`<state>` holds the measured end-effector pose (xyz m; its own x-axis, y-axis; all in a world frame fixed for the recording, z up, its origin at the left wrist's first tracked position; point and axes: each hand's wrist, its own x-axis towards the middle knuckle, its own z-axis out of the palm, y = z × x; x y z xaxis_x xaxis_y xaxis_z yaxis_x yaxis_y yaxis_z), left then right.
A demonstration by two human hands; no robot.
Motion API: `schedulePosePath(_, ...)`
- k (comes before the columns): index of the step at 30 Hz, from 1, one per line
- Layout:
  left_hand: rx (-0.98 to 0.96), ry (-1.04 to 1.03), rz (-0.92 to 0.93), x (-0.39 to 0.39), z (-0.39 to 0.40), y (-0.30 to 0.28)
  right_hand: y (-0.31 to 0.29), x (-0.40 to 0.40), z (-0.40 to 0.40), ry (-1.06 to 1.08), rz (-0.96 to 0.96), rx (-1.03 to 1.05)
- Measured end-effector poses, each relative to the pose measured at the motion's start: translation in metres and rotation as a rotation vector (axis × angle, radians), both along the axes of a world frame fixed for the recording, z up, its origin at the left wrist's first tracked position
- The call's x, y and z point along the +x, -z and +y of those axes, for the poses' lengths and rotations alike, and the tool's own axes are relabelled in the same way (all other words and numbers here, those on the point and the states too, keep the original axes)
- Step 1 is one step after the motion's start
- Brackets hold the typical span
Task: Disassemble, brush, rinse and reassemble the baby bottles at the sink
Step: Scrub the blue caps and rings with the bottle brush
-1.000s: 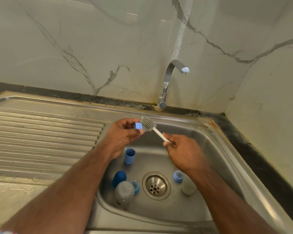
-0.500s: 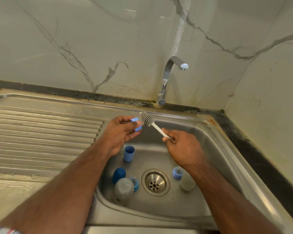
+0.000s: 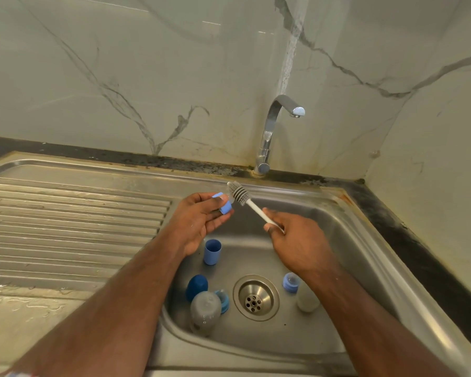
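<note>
Blue bottle ring (image 3: 225,204) pinched in left hand (image 3: 199,220), just beside grey brush head (image 3: 238,193). Right hand (image 3: 297,240) grips the brush's white handle (image 3: 261,214).

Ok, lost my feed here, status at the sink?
Left hand pinches a small blue bottle part. Right hand grips the brush, head beside the part. Tap dry. Bottles and caps lie in the basin.

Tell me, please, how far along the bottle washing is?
Done: both bottles are apart; a cap, a dark cap and loose bottles lie in the sink. In hand: left hand holds a ring, right hand the brush. Left: more brushing, rinsing (tap dry), reassembly.
</note>
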<state>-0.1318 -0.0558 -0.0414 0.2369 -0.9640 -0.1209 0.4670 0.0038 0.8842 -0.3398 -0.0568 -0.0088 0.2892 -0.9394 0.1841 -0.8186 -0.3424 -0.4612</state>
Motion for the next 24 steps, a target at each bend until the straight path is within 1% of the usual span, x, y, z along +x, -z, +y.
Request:
schedulePosePath(5,0.001,-0.004,-0.004,0.001,0.000,0.000,0.000,0.001,0.003,-0.013,0.005,-0.014)
schedulePosePath(8,-0.002,0.012,0.022,0.001,0.000,0.000,-0.001,-0.001,0.001,0.015,0.042,-0.019)
schedulePosePath(13,-0.008,0.006,0.018,0.002,0.000,0.001,0.000,0.000,0.002,-0.010,0.020,-0.021)
schedulePosePath(15,-0.007,0.012,0.019,0.002,0.000,0.000,-0.001,-0.004,-0.003,0.029,0.037,-0.017)
schedulePosePath(17,-0.005,0.016,0.010,0.001,-0.001,0.000,-0.003,-0.010,-0.007,0.070,-0.008,-0.011)
schedulePosePath(19,-0.003,0.017,-0.009,0.000,-0.001,0.001,-0.002,-0.012,-0.005,0.060,-0.069,0.019)
schedulePosePath(24,-0.014,0.005,-0.044,-0.003,-0.002,-0.001,-0.001,-0.009,-0.002,0.026,-0.080,0.048)
